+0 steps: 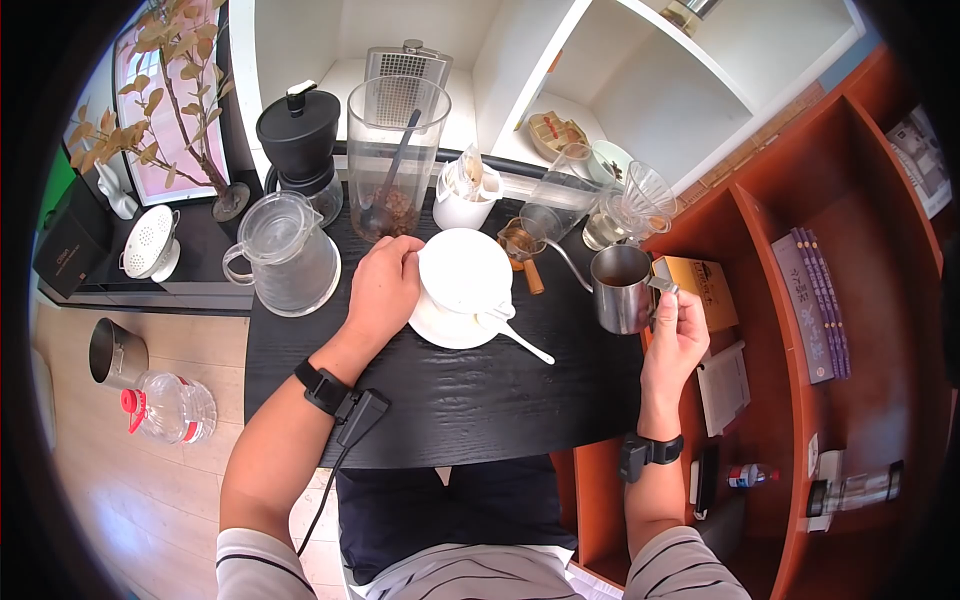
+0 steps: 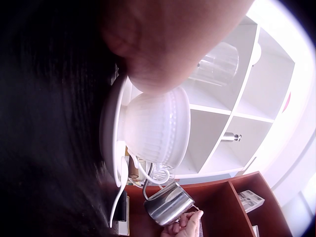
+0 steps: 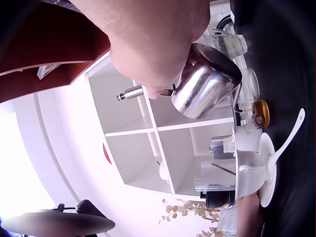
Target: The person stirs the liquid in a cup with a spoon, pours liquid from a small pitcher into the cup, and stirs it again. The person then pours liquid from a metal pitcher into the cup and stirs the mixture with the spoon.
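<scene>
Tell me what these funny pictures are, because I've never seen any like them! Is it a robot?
No robot here: it's a person with two bare hands. The big picture comes from a camera on their head, looking down. The two sideways ones come from the left wrist camera and the right wrist camera.

On the black table, a white cup stands on a saucer with a white spoon. Behind are a glass jug and a black hand grinder.

The right hand holds a steel gooseneck kettle by its handle. The left hand is right beside the cup; I can't see whether its fingers grip anything.
</scene>
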`<act>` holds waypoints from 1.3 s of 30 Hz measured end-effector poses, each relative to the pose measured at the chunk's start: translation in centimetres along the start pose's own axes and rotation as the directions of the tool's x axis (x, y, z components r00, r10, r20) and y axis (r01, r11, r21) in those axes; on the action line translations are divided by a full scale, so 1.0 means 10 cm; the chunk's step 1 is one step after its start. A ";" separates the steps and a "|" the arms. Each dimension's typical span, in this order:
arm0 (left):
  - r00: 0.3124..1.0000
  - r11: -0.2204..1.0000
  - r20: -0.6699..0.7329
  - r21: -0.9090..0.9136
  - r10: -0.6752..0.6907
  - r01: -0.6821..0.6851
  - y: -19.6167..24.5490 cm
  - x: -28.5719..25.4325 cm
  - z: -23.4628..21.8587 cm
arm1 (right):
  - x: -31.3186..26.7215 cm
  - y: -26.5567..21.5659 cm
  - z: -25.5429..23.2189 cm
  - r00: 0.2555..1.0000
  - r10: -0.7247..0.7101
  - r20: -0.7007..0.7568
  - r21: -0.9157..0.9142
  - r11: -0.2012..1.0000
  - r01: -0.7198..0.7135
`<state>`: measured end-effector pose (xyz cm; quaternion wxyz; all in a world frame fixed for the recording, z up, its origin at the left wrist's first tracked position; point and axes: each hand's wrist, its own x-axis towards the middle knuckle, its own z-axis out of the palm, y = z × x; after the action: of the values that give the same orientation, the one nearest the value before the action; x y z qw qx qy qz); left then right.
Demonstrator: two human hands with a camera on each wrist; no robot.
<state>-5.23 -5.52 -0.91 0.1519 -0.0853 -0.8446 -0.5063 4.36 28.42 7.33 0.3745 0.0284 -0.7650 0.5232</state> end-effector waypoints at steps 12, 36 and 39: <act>1.000 1.000 0.004 0.007 -0.011 0.011 0.02 0.00 -0.01 | 0.08 -0.10 -0.06 1.000 0.009 -0.018 0.045 0.999 -0.008; 1.000 1.000 -0.001 0.003 0.010 -0.010 0.01 0.00 -0.01 | -0.02 -0.17 0.00 0.999 0.005 -0.050 0.122 0.993 0.001; 1.000 1.000 0.000 0.008 0.007 -0.007 0.02 0.00 -0.02 | -0.06 -0.14 0.07 0.996 0.027 -0.085 0.126 0.992 -0.016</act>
<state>-5.10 -5.56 -0.69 0.1541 -0.0876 -0.8463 -0.5023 5.02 26.99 7.87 0.3990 0.0209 -0.7140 0.5750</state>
